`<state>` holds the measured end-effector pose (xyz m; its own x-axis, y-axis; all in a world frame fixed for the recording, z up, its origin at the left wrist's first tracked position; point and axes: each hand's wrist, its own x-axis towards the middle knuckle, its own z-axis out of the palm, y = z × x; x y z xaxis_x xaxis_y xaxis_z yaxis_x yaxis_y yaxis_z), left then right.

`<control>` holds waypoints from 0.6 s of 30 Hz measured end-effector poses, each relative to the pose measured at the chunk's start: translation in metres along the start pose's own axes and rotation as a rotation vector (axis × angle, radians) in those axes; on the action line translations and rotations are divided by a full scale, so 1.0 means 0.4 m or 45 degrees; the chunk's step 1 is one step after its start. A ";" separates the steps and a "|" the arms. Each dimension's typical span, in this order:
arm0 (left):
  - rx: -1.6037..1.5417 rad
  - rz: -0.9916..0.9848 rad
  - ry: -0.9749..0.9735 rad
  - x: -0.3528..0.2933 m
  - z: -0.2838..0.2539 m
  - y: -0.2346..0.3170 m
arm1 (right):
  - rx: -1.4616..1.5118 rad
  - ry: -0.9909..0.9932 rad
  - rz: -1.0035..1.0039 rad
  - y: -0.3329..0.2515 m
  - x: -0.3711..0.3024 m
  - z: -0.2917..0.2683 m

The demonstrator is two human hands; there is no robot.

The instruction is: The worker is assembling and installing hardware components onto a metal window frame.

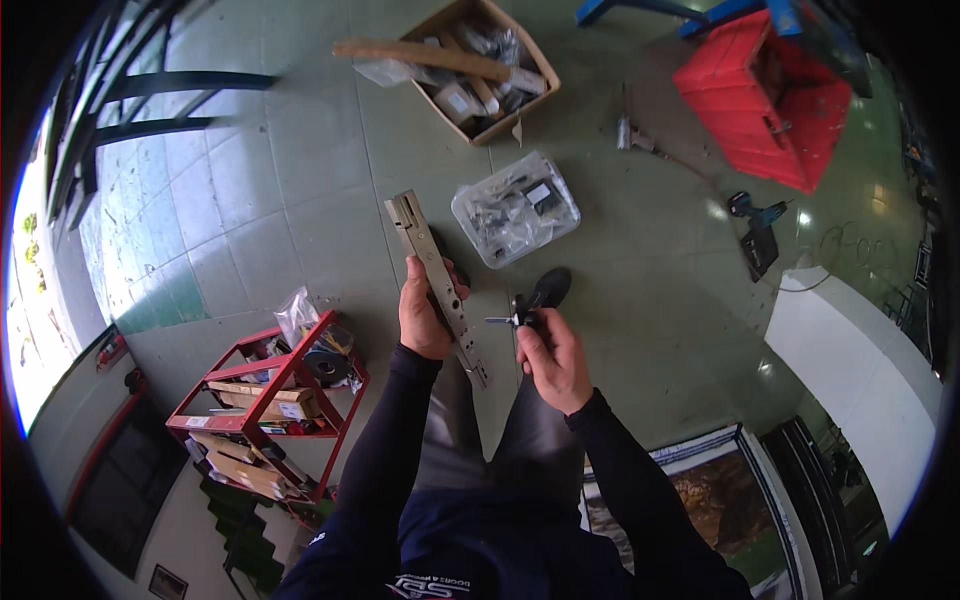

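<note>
My left hand (pixel 424 318) is closed round a long, narrow silver metal housing (pixel 432 262) with several holes along its face. It is tilted, its far end leaning left and its near end by my knees. In my right hand (pixel 556 362), a small black-handled tool (pixel 519 312) is pinched between thumb and fingers. Its short thin metal shaft points left toward the housing, with a gap between them. My fingers hide most of the handle. Beyond my hands, a clear plastic tub (pixel 516 210) of bagged small parts stands on the floor.
A cardboard box (pixel 545 68) of parts lies beyond the tub. At right are a cordless drill (pixel 757 215), an air tool (pixel 632 135), a red bin (pixel 735 90) and a white curved panel (pixel 850 350). A loaded red shelf cart (pixel 262 405) stands at left.
</note>
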<state>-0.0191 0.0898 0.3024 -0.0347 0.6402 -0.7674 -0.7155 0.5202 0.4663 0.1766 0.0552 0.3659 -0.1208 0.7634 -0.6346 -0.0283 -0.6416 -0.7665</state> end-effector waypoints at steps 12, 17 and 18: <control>0.047 0.524 -0.228 -0.542 0.389 0.373 | -0.237 -0.096 -0.771 -0.515 -0.324 0.085; -0.306 0.243 -0.419 -0.580 0.351 0.431 | 0.017 -0.178 -0.682 -0.537 -0.382 0.086; -0.318 0.259 -0.424 -0.573 0.329 0.426 | 0.030 -0.188 -0.663 -0.536 -0.399 0.089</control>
<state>-0.0413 0.1061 0.6155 0.0055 0.8832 -0.4690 -0.8649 0.2397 0.4411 0.1667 0.0684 0.6350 -0.2232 0.9633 -0.1491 -0.1439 -0.1838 -0.9724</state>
